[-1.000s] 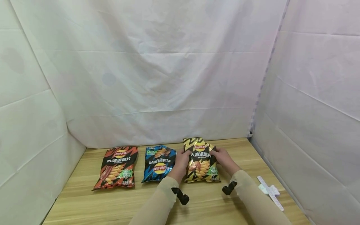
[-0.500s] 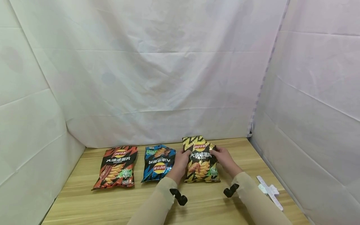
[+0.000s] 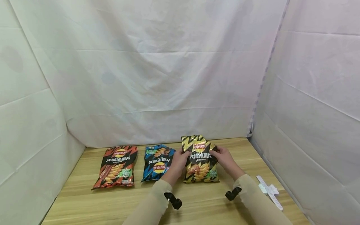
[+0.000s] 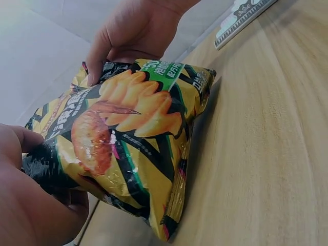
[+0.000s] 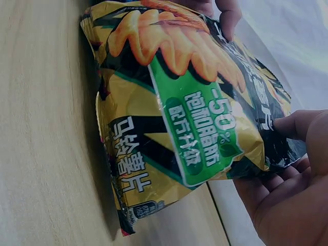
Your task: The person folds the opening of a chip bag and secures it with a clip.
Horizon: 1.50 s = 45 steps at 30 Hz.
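Left hand [image 3: 177, 162]: gripped the yellow bag [image 3: 200, 161] at its nine o'clock edge.
Right hand [image 3: 225, 159]: pinched its three o'clock edge.
Yellow bag: top raised, bottom seam on the table [image 3: 112, 203].
Progress: bag held, unopened; blue bag [image 3: 158, 162] and red bag [image 3: 117, 167] lay untouched.

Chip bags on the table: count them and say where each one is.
3. The red bag lies flat at the left, the blue bag lies in the middle, and the yellow bag is held by both hands at the right. None appears hidden.
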Motion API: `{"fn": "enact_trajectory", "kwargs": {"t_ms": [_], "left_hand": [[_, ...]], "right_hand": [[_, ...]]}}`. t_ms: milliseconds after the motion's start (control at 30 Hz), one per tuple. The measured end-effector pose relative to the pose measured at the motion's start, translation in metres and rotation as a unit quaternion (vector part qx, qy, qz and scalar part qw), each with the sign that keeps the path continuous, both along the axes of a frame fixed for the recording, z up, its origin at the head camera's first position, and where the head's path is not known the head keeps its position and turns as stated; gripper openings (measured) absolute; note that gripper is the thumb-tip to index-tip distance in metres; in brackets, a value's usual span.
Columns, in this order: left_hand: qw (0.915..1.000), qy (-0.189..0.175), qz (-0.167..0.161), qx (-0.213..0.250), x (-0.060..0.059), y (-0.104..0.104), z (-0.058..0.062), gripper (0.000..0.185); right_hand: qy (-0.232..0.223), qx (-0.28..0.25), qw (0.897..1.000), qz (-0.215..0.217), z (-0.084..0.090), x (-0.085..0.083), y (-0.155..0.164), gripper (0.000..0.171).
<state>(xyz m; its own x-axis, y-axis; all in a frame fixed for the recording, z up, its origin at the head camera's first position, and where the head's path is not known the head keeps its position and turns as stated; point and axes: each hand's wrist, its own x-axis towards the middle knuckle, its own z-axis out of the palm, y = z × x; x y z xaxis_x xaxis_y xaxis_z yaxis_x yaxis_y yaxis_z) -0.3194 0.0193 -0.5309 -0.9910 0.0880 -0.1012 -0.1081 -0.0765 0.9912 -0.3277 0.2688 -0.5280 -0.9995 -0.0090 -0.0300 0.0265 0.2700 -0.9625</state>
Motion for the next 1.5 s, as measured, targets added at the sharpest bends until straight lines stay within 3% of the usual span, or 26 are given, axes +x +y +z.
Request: {"fn": "enact_trajectory", "kwargs": {"t_ms": [533,833,1000,1200,1500], "left_hand": [[0.9957,0.073,-0.055,-0.017,0.030,-0.028,0.032,0.043],[0.9869,0.131,-0.073,-0.060,0.044,-0.058,0.055,0.035],[0.9787,0.157,-0.090,-0.098,0.050,-0.076,0.063,0.030],[0.9670,0.170,-0.113,-0.153,0.055,-0.096,0.072,0.026],[0.9660,0.174,-0.124,-0.145,0.064,-0.117,0.084,0.026]], "right_hand": [[0.039,-0.007,0.998,0.045,0.037,0.030,-0.011,0.027],[0.072,-0.025,0.994,0.082,0.061,0.049,-0.032,0.032],[0.094,-0.001,0.991,0.098,0.069,0.057,-0.042,0.027],[0.114,0.025,0.987,0.113,0.076,0.063,-0.052,0.019],[0.142,0.038,0.980,0.136,0.082,0.066,-0.066,0.010]]}}
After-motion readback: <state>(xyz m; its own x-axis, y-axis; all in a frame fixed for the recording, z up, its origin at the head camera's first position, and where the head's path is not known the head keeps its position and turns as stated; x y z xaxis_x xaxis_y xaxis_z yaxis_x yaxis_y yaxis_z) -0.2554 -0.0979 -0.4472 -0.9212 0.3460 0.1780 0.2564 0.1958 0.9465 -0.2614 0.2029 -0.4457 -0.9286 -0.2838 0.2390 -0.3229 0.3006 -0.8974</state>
